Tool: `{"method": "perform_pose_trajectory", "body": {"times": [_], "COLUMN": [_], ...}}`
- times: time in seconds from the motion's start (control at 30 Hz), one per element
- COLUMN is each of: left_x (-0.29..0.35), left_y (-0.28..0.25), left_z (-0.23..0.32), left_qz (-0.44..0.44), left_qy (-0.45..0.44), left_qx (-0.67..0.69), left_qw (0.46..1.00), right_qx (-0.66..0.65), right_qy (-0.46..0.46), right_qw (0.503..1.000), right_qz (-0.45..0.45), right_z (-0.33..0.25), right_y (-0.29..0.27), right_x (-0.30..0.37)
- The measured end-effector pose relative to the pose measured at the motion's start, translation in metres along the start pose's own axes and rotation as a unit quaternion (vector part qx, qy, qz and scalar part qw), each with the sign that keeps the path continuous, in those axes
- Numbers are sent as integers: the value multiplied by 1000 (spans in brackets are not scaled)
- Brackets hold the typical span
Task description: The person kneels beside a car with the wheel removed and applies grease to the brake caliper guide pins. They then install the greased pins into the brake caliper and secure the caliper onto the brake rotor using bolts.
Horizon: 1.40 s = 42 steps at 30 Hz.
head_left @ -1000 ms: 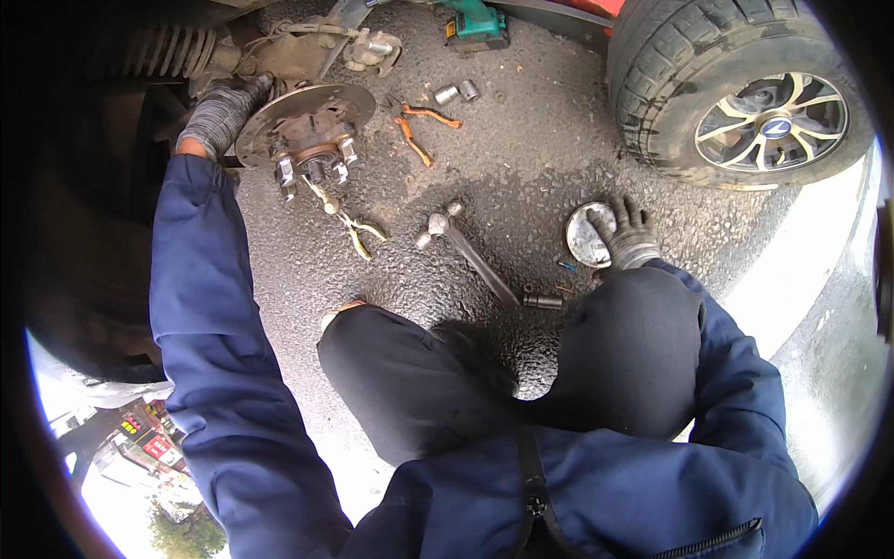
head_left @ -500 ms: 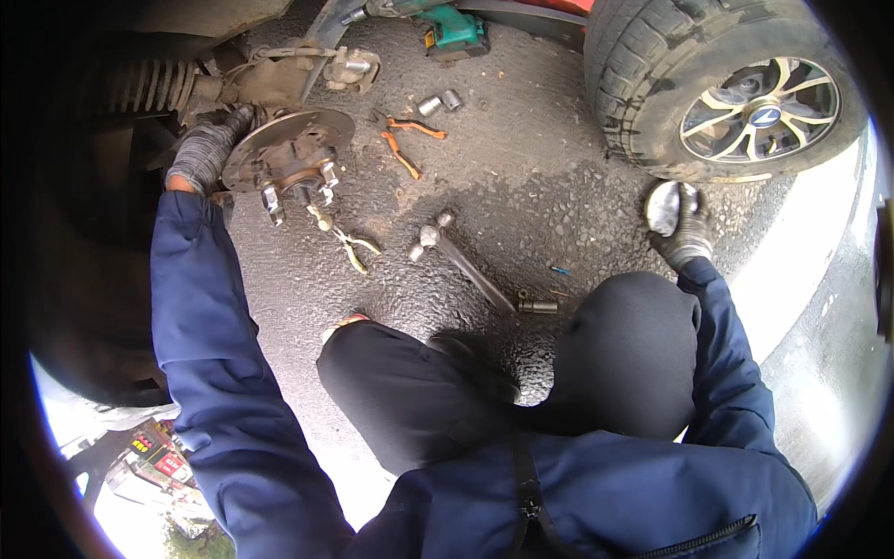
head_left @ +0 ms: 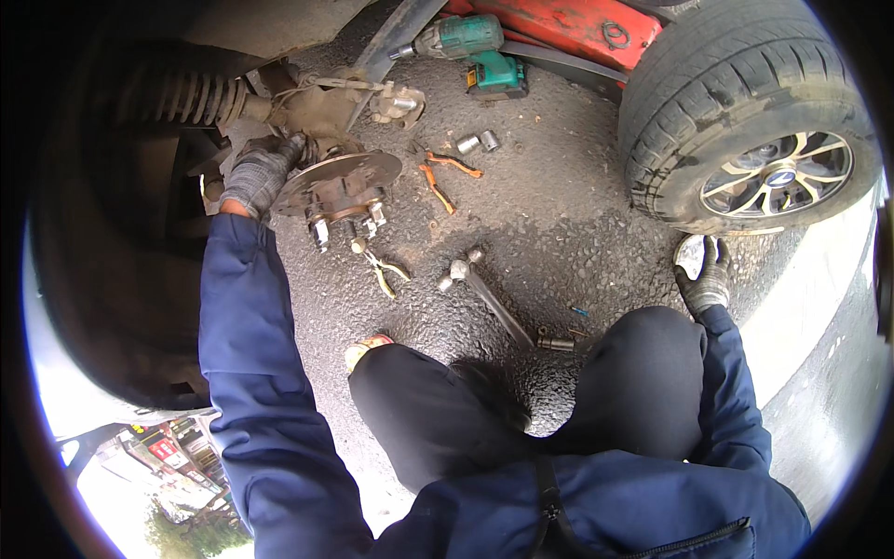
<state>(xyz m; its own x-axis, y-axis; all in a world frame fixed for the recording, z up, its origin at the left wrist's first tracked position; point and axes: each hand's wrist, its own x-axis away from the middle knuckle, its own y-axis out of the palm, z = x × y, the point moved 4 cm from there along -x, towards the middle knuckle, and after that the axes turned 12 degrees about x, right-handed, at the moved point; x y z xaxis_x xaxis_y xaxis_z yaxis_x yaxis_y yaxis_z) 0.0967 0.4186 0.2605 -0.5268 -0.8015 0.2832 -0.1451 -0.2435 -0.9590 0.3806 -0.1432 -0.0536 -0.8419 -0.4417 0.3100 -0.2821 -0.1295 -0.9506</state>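
My left hand (head_left: 264, 168), in a grey knitted glove, reaches behind a rusty brake disc (head_left: 349, 177) with studs on its hub. Its fingers curl at the parts there, and what they grip is hidden. Away to the right, my gloved right hand (head_left: 708, 281) holds a round silvery tin (head_left: 689, 255) low over the ground, close under a removed wheel (head_left: 745, 121). Between the hands lie yellow-handled pliers (head_left: 384, 273), orange-handled pliers (head_left: 440, 183) and a hammer (head_left: 494, 300).
A coil spring (head_left: 191, 98) and a brake caliper (head_left: 399, 104) are at the upper left. A green cordless impact wrench (head_left: 470, 42) lies beside a red jack (head_left: 568, 33). Two sockets (head_left: 479, 142) rest on the wet asphalt. Another socket (head_left: 557, 344) lies near my right knee.
The whole view has shifted, so the scene sits further right and lower, and more of the impact wrench and red jack shows. My left hand remains behind the disc; my right still holds the tin.
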Motion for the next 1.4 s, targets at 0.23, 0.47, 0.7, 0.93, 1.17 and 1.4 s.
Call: {"method": "perform_pose_trajectory", "body": {"times": [0.23, 0.47, 0.7, 0.93, 1.17, 1.4], "left_x": [9, 7, 5, -8, -6, 2], "left_y": [-2, 4, 6, 13, 21, 22], "left_z": [2, -5, -10, -13, -21, -15], "left_qz": [41, 66, 75, 44, 90, 78], "left_qy": [11, -39, -19, -25, -5, -67], "left_qx": [122, 77, 125, 24, 116, 165], "left_qw": [992, 994, 989, 998, 989, 981], "right_qx": [-197, -386, -224, -115, -78, 200], "right_qy": [-80, -209, -397, -442, -471, -339], "right_qw": [977, 881, 867, 875, 870, 859], "right_qz": [-4, -178, -201, -164, 125, 328], "right_z": [-11, -80, -184, -221, -239, -185], "right_y": [-26, -134, -206, -216, -281, -354], "right_x": [-12, -18, 7, 19, 19, -26]}}
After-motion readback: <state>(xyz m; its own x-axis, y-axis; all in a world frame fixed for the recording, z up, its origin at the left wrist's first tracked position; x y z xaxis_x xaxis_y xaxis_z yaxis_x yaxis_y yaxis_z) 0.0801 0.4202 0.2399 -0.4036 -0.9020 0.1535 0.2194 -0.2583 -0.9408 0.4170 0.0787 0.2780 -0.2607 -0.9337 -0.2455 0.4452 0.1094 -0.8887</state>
